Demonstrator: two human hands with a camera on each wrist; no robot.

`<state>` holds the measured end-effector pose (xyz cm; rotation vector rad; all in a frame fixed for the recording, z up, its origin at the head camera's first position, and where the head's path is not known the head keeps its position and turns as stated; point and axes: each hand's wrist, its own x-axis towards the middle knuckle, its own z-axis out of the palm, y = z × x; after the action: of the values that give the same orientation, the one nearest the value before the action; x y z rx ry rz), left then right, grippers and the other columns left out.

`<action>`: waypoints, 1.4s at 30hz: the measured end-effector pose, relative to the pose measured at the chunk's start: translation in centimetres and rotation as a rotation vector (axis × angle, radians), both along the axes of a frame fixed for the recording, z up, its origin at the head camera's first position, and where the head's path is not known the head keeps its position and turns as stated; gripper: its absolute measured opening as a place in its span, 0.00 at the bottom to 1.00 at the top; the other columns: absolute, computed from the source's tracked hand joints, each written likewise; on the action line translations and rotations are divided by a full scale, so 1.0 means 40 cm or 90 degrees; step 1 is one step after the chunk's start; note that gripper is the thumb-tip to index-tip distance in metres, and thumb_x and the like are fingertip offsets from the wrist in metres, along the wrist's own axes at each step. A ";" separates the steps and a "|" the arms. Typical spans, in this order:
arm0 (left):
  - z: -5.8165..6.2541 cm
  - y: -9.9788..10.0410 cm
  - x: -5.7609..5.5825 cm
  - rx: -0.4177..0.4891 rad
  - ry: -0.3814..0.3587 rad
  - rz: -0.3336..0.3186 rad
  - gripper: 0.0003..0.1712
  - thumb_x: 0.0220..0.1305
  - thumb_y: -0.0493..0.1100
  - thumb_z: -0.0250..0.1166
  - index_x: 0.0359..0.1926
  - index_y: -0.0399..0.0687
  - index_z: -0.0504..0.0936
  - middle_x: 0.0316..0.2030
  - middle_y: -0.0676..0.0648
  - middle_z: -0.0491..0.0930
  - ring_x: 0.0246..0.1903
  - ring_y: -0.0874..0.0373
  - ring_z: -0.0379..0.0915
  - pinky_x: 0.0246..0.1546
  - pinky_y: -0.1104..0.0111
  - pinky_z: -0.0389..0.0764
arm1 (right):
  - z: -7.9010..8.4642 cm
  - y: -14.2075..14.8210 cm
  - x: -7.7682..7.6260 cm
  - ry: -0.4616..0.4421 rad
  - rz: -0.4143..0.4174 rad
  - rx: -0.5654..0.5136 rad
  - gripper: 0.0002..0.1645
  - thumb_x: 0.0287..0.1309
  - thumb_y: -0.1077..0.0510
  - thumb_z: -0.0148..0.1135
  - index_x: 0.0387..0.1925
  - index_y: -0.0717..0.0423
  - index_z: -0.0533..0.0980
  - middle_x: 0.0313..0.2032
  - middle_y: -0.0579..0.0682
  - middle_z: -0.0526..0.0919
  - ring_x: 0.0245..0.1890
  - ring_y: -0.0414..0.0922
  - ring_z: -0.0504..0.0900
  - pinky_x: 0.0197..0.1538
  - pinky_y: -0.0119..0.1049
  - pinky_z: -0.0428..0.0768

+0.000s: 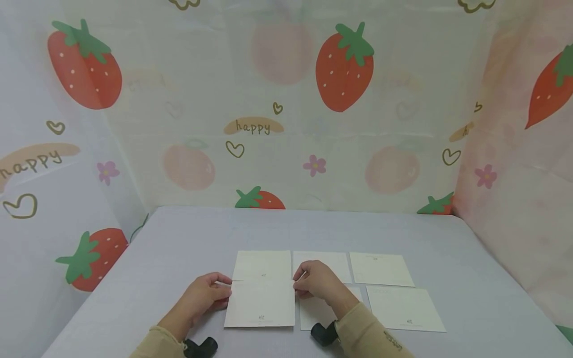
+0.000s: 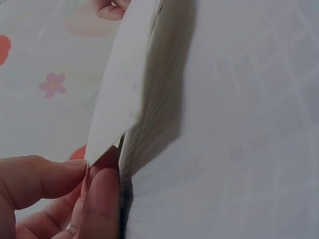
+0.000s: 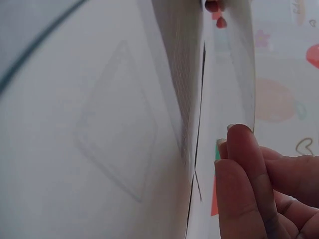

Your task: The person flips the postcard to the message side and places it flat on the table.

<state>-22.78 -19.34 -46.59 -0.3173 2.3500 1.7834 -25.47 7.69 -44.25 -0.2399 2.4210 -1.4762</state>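
A white card (image 1: 261, 304) with a small printed mark near its front edge is held between my two hands. My left hand (image 1: 197, 298) pinches its left side between thumb and fingers; in the left wrist view the thumb and finger grip the card's corner. My right hand (image 1: 318, 284) holds the right edge with its fingertips. Seen in the left wrist view, the card (image 2: 119, 79) stands a little off the tablecloth and casts a shadow. Directly behind it lies another white card (image 1: 264, 263), meeting or slightly overlapped by the held one.
To the right, more white cards lie flat in two rows: a back middle card (image 1: 331, 258), a back right card (image 1: 380, 270), a front middle card (image 1: 313, 313) partly under my right arm, and a front right card (image 1: 405, 308). Strawberry-print cloth (image 1: 286, 164) walls the white table (image 1: 201, 233).
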 end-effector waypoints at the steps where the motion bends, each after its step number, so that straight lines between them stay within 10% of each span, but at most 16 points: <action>1: 0.000 0.001 0.000 -0.005 -0.002 -0.002 0.14 0.54 0.32 0.62 0.43 0.38 0.76 0.26 0.47 0.80 0.26 0.58 0.76 0.29 0.66 0.80 | 0.000 0.001 0.000 0.000 -0.001 0.001 0.04 0.48 0.69 0.62 0.28 0.62 0.75 0.22 0.52 0.78 0.22 0.43 0.80 0.28 0.35 0.81; 42: 0.017 -0.014 -0.008 0.014 0.004 0.003 0.13 0.60 0.34 0.58 0.45 0.32 0.78 0.34 0.43 0.82 0.32 0.57 0.80 0.33 0.68 0.80 | 0.000 0.031 -0.017 -0.012 -0.013 0.028 0.05 0.51 0.64 0.62 0.32 0.62 0.77 0.25 0.51 0.82 0.26 0.43 0.82 0.31 0.35 0.81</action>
<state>-23.10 -19.92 -45.91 -0.3144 2.3335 1.8133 -26.14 8.91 -44.25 -0.1921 2.4452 -1.4261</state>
